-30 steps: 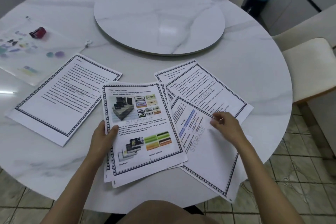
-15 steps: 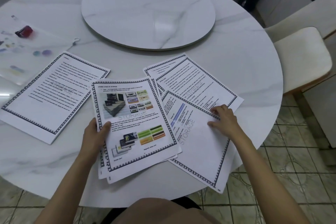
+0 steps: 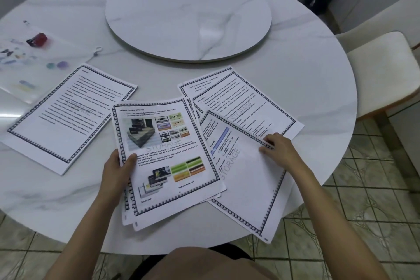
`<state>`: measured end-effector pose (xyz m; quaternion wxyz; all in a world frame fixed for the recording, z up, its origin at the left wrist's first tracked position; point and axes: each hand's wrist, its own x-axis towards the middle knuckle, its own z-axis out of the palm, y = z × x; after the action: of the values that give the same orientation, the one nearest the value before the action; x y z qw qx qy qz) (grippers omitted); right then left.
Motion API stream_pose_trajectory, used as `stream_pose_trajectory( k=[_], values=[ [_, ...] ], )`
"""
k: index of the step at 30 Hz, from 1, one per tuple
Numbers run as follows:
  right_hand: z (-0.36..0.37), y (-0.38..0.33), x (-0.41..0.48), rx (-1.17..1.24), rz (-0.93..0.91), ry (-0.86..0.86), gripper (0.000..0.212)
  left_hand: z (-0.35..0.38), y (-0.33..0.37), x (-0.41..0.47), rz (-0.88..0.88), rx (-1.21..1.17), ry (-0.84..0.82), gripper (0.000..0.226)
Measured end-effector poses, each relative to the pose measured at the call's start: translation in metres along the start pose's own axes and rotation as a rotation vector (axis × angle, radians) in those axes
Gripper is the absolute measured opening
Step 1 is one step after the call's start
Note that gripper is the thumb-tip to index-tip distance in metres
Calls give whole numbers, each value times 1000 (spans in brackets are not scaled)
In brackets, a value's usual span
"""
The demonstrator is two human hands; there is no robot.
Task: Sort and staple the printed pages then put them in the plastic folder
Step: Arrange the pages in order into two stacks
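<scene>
The left hand (image 3: 117, 170) grips the left edge of the picture stack (image 3: 168, 157), thumb on top and fingers underneath, at 6 o'clock on the tabletop (image 3: 306, 70). The right hand (image 3: 278, 151) has its fingers curled onto the upper border of the blue-bar sheet (image 3: 245, 184) at 5 o'clock and seems to pinch that edge rather than press it flat. That sheet overlaps 2 or more text pages (image 3: 241, 98) fanned out at 4 o'clock, and its near corner hangs past the table rim. A separate text pile (image 3: 68, 116) lies apart at 8 o'clock. The plastic folder (image 3: 27, 68) sits at 10 o'clock with a small red object (image 3: 37, 39) on it, probably the stapler. The turntable (image 3: 188, 13) fills the middle toward 12 o'clock.

This looks like the sorting step, early in the task: nothing appears stapled and the folder holds no pages. The next move likely calls for lifting the single sheet cleanly off the pages beneath, checking its page number, then laying it squarely onto the held stack. Thin paper may drag its neighbours along.
</scene>
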<state>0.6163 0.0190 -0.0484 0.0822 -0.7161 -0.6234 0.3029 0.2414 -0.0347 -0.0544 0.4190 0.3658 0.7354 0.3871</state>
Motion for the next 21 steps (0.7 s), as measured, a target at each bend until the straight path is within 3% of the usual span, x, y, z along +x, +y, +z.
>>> stream_pose_trajectory(
  k=[5,16,21],
  values=[
    [-21,6,-7,95,-4,18,15,9,0,-5,6,-10,39,26],
    [-76,23,-21,392,38,288,7,14,0,-10,-16,-66,75,24],
    [-82,17,-20,599,68,428,22,8,5,-14,2,-124,58,27]
  ],
)
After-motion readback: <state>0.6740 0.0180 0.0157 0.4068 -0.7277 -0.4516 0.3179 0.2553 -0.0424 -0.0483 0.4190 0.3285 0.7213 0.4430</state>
